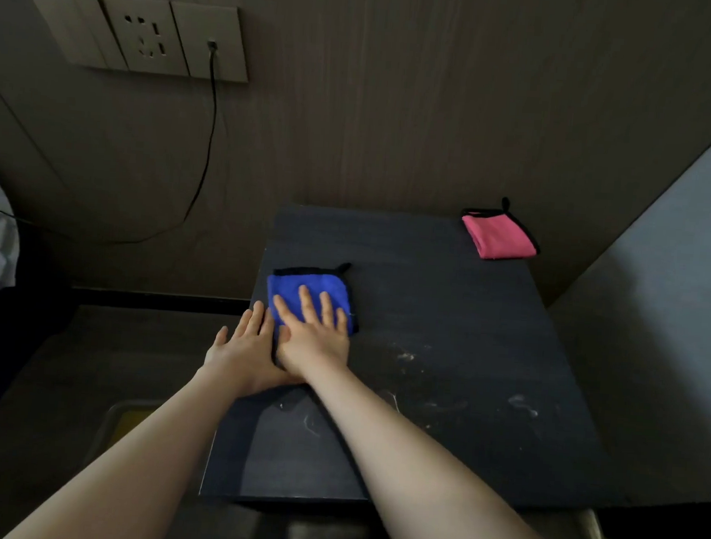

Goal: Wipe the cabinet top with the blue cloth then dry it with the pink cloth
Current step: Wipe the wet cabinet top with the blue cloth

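Note:
A folded blue cloth (pixel 302 286) with black trim lies near the left edge of the dark cabinet top (pixel 445 338). My right hand (pixel 314 329) presses flat on it with straight, spread fingers. My left hand (pixel 243 350) lies flat beside it at the cabinet's left edge, fingers straight, its fingertips touching the cloth's left side. A folded pink cloth (pixel 499 237) with black trim sits at the far right corner, away from both hands. Pale dusty smears (pixel 521 405) mark the near part of the top.
A wood-panelled wall stands behind the cabinet, with a socket panel (pixel 151 36) and a black cable (pixel 207 141) hanging down to the left. A pale wall (pixel 659 290) closes the right side. A lower dark surface (pixel 85 376) lies to the left.

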